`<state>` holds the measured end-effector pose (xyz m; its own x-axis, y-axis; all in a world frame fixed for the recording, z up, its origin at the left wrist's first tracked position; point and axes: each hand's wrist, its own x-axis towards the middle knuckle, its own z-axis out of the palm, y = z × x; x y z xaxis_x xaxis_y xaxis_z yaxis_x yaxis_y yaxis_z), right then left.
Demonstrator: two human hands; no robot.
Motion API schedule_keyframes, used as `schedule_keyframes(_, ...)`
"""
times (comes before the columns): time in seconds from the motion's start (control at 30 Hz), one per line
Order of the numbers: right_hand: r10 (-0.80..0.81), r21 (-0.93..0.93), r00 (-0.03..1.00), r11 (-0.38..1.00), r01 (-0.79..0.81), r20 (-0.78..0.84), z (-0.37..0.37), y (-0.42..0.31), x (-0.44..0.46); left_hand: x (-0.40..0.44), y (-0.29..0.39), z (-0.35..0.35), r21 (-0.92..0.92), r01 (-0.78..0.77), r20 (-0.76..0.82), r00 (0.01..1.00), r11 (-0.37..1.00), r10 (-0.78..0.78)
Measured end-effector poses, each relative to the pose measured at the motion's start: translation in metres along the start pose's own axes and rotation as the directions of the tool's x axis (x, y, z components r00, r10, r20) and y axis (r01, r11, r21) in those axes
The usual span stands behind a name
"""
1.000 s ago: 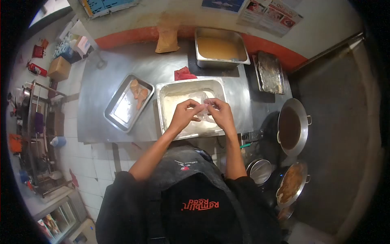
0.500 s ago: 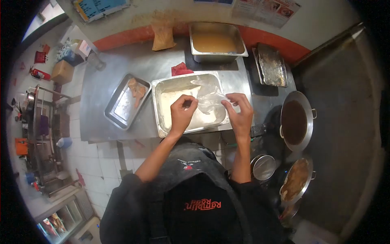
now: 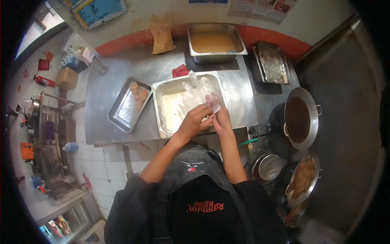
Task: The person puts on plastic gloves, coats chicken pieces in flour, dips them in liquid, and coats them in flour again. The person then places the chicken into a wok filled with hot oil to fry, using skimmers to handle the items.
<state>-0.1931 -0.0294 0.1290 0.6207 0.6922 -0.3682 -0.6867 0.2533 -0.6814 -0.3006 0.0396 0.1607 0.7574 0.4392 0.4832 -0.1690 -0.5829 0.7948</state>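
Note:
A clear plastic glove (image 3: 200, 86) hangs over the flour pan, its empty fingers pointing away from me. My left hand (image 3: 196, 123) pinches the glove near its cuff. Close beside it, my right hand (image 3: 222, 121) is at the cuff too, and skin seems to show through the plastic there; how far the fingers reach inside I cannot tell. Below both hands, a deep metal pan (image 3: 157, 118) holds white flour (image 3: 172, 106). To its left, a shallow metal tray (image 3: 118, 112) carries pieces of raw-looking chicken (image 3: 139, 96).
Behind the flour pan sit a red cloth (image 3: 180, 71), a deep pan of brownish liquid (image 3: 217, 56) and a brown paper bag (image 3: 163, 40). Two wide pans, one of dark liquid (image 3: 297, 120) and one of frothy oil (image 3: 301, 179), stand right, near a round strainer (image 3: 269, 167).
My right hand has moved left and closer to my body, meeting my left hand at the glove's cuff. The glove, earlier stretched between the hands, now points up and away.

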Motion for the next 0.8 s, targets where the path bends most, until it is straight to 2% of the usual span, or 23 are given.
schedule_keyframes(0.03,-0.003,0.006,1.0,1.0,0.003,-0.002,0.001,0.008,-0.002,-0.002,-0.001,-0.002,0.041,-0.086,0.007,0.996,0.995,0.086)
schedule_keyframes(0.1,0.025,0.263,0.987,0.963,-0.067,0.16,0.0,0.012,-0.01,-0.003,0.002,0.0,0.049,-0.063,0.07,0.996,0.997,0.06)
schedule_keyframes(0.13,0.097,0.243,0.982,0.961,-0.135,0.16,-0.024,0.029,0.001,-0.004,0.005,0.002,0.057,-0.037,0.123,0.992,0.998,0.03)
schedule_keyframes(0.17,0.081,0.255,0.986,0.96,-0.117,0.148,-0.031,0.036,0.002,-0.007,0.006,0.003,0.048,-0.047,0.142,0.989,0.998,0.04)
schedule_keyframes(0.2,0.155,0.297,0.973,0.933,-0.202,0.173,-0.03,0.04,0.003,-0.008,0.004,0.002,0.068,-0.042,0.155,0.987,0.997,0.031)
schedule_keyframes(0.27,0.161,0.225,0.975,0.955,-0.193,0.156,-0.028,0.037,-0.001,-0.008,0.002,0.004,0.073,-0.021,0.172,0.985,0.997,0.008)
schedule_keyframes(0.3,0.099,0.106,0.991,0.988,-0.109,0.095,-0.026,0.036,-0.007,-0.011,0.002,0.007,0.055,0.001,0.179,0.984,0.998,-0.011)
schedule_keyframes(0.33,0.031,0.035,0.991,0.999,-0.036,0.132,-0.028,0.034,-0.005,-0.011,0.009,0.013,0.002,0.07,0.155,0.985,0.998,-0.07)
schedule_keyframes(0.37,-0.037,-0.031,0.985,0.999,0.042,0.167,-0.031,0.032,-0.003,-0.015,0.006,0.015,0.072,0.054,0.161,0.985,0.996,-0.065)
schedule_keyframes(0.43,-0.002,0.255,0.962,0.964,-0.071,0.274,-0.022,0.026,-0.003,-0.019,0.007,0.024,0.123,0.063,0.102,0.992,0.99,-0.076)
schedule_keyframes(0.47,-0.016,0.235,0.967,0.971,-0.046,0.253,-0.01,0.002,-0.024,-0.023,0.002,0.025,0.175,0.015,0.11,0.993,0.984,-0.034)
schedule_keyframes(0.5,-0.041,0.245,0.971,0.969,-0.018,0.234,-0.009,0.001,-0.029,-0.022,0.012,0.03,0.154,0.039,0.038,0.998,0.987,-0.045)
schedule_keyframes(0.53,-0.066,0.254,0.974,0.967,0.01,0.215,-0.008,0.001,-0.033,-0.022,0.015,0.032,0.173,0.053,0.044,0.997,0.984,-0.062)
schedule_keyframes(0.6,-0.179,0.287,0.89,0.956,0.057,0.42,-0.026,0.041,0.003,-0.024,0.015,0.028,0.207,0.048,0.075,0.995,0.977,-0.065)
schedule_keyframes(0.63,-0.201,0.317,0.897,0.946,0.074,0.392,-0.022,0.035,0.014,-0.013,0.002,0.026,0.187,0.021,0.12,0.992,0.982,-0.044)
schedule_keyframes(0.7,-0.042,0.282,0.949,0.958,-0.051,0.313,-0.019,0.028,0.013,-0.013,-0.005,0.028,0.172,-0.012,0.15,0.989,0.985,-0.014)
schedule_keyframes(0.73,-0.04,0.293,0.948,0.954,-0.057,0.316,-0.018,0.024,0.014,-0.014,-0.008,0.028,0.155,-0.06,0.17,0.985,0.986,0.033)
schedule_keyframes(0.77,-0.247,0.36,0.933,0.922,0.144,0.261,-0.016,0.027,0.019,-0.018,-0.008,0.025,0.142,-0.103,0.185,0.98,0.985,0.075)
schedule_keyframes(0.8,-0.442,0.412,0.876,0.847,0.336,0.194,-0.016,0.032,0.026,-0.018,-0.001,0.027,0.151,-0.064,0.187,0.982,0.986,0.035)
